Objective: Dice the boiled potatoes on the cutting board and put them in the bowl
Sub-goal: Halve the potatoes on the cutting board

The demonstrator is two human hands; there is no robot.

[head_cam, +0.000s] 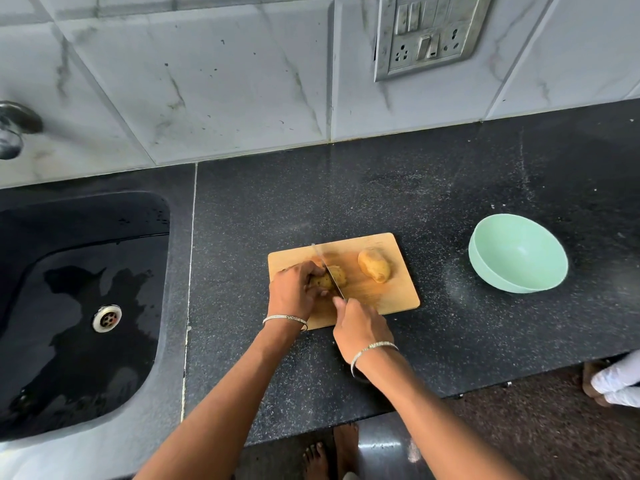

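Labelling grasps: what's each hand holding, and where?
Left hand grips the potato by its left end; right hand holds the knife by its handle.

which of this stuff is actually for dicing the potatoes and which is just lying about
For the job:
cutting board
potato being cut, held by the left hand
whole potato
knife, held in the right hand
green bowl, empty

Just there:
sink
tap
socket panel

No text, brand or number legible to me; switch plate (429, 36) above cutting board (391, 292) shows none.
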